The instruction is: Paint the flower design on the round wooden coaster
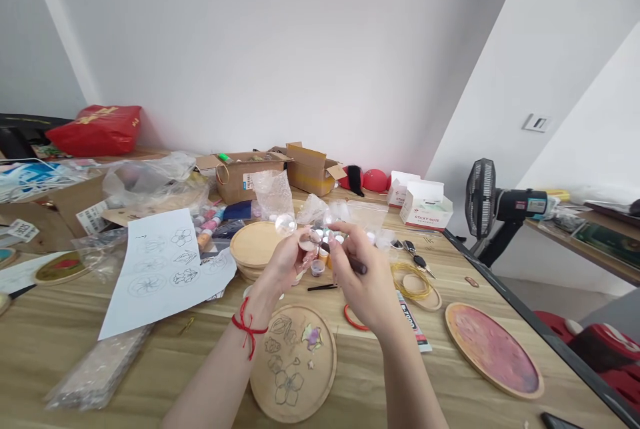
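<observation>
My left hand, with a red string bracelet at the wrist, is closed around a small round whitish pot; what is inside it is too small to tell. In my right hand is a dark-handled paintbrush, its head pointing left to the pot's opening. Below both hands lies a round wooden plate with pencilled flowers and one purple-and-yellow painted bloom. Several little paint pots stand just behind my hands, partly covered by them. A dark thin stick lies between my wrists.
To the left are flower-sketch paper and stacked wooden plates. Cardboard boxes stand at the back. On the right lie yellow wire coils, a glue tube, keys and a pink-painted plate. A black fan stands beyond.
</observation>
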Demonstrator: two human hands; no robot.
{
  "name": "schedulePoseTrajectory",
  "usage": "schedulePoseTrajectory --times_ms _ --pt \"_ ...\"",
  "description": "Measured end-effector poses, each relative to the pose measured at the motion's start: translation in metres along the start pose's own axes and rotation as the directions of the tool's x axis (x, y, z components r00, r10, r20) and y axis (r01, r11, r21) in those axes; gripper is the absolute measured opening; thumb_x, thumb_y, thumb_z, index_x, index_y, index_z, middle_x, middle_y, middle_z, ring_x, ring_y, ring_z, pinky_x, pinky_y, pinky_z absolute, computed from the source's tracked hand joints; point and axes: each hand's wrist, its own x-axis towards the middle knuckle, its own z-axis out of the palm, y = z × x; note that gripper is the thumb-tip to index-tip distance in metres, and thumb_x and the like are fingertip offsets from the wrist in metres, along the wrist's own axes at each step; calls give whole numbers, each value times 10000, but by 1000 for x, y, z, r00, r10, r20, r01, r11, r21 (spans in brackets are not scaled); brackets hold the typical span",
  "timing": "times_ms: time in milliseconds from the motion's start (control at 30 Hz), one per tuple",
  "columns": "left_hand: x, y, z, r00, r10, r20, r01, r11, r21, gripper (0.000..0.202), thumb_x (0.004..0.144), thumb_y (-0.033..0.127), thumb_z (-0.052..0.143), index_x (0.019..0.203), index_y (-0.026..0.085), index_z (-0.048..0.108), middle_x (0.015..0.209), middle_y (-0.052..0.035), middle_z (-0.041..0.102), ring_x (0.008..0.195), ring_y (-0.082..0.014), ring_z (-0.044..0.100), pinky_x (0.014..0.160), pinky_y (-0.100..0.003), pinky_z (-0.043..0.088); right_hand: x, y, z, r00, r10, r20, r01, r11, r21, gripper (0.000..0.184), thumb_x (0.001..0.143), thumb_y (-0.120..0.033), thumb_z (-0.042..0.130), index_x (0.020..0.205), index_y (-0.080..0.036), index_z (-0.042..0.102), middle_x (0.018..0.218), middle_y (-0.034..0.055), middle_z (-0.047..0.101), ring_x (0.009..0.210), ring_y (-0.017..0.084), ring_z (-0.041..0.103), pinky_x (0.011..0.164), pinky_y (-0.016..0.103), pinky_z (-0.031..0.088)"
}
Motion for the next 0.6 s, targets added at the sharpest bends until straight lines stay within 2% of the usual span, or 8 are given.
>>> schedulePoseTrajectory --times_ms 100,167,267,333,400,500,600 --pt "4 0 -2 1000 6 -7 -6 1000 -7 232 817 164 567 602 163 482 437 52 405 353 -45 348 370 -153 287 1 0 -1 999 -1 39 0 1000 31 239 958 -395 508 951 -202 648 648 -29 568 571 115 502 523 225 378" --pt "3 0 -2 1000 -2 0 2 1000 -16 259 827 156 554 582 162 468 436 52 392 350 -40 337 372 -156 282 2 -2 -2 998 -52 34 52 999 5 231 945 -374 553 859 -199 677 720 0 612 640 124 536 572 232 404" --pt "0 0 0 999 -32 24 33 999 -24 229 835 160 547 609 164 513 442 46 405 348 -56 342 364 -178 274 1 -3 -2 990 -138 0 138 989 -49 270 934 -357 587 741 -201 695 699 2 566 636 124 512 579 240 403" --pt "-1 -2 1 998 -47 37 48 998 -38 228 845 176 554 619 165 526 453 38 421 355 -65 360 362 -190 275 2 -3 -1 988 -154 -19 153 986 -59 330 933 -366 588 663 -196 670 668 -6 512 603 117 477 553 239 391" --pt "1 -5 1 998 -57 36 59 996 -63 257 867 182 535 611 161 517 475 31 440 364 -61 368 369 -188 283 2 -1 0 990 -138 -32 136 990 -44 323 931 -371 590 673 -195 672 682 -3 516 607 118 484 561 242 405" --pt "7 -10 0 998 -68 9 69 992 -105 270 901 171 477 633 161 512 486 34 434 376 -61 382 385 -178 296 5 7 1 995 -93 -25 93 996 4 236 923 -371 594 815 -202 717 783 27 617 706 147 565 662 274 464" --pt "12 -16 -2 996 -89 -16 86 986 -142 291 950 231 441 685 155 534 499 28 445 394 -73 417 389 -175 304 10 16 2 999 3 -48 1 997 76 216 899 -385 618 888 -192 715 874 48 691 778 174 619 721 305 485"
